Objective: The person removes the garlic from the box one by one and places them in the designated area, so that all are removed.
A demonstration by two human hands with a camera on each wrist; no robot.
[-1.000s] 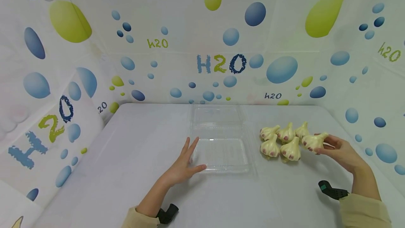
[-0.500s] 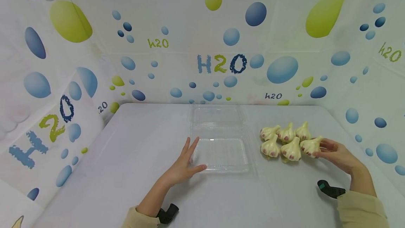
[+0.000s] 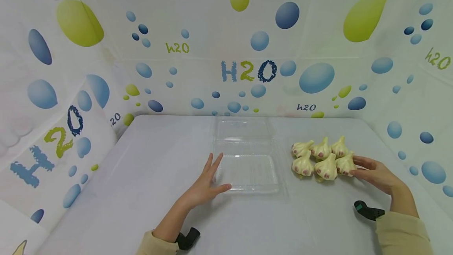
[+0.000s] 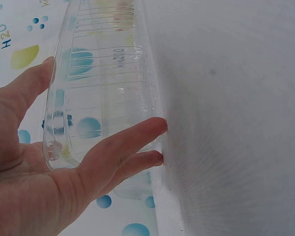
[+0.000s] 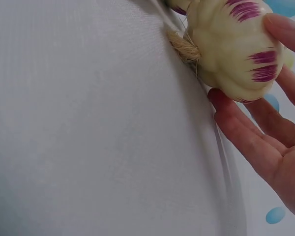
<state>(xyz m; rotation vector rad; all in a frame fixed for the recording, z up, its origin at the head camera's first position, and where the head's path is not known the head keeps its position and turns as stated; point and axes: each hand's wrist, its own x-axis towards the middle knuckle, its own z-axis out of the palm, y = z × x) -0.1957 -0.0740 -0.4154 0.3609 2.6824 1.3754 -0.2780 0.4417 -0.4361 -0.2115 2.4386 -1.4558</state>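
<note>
In the head view, six-odd cream garlic bulbs with purple marks stand in two rows at the right. My right hand (image 3: 376, 174) is at the front-right garlic bulb (image 3: 344, 164), holding its right side between thumb and fingers. The right wrist view shows the thumb on this bulb (image 5: 236, 54) and fingertips at its opposite side, with a tuft of dry roots. My left hand (image 3: 201, 188) lies with spread, straight fingers beside a clear plastic clamshell box (image 3: 247, 190). In the left wrist view, the thumb and fingers lie along the box's (image 4: 113, 93) end.
The box's lid (image 3: 242, 129) lies folded back toward the patterned backdrop (image 3: 198, 78). Other garlic bulbs (image 3: 325, 167) sit between the box and my right hand. A black wrist device (image 3: 368, 210) sticks out at the right sleeve. White cloth covers the table (image 3: 148, 160).
My right hand has brought the front-right garlic bulb left and set it against its neighbours, its stem now pointing more upright. My left hand and the box have stayed put.
</note>
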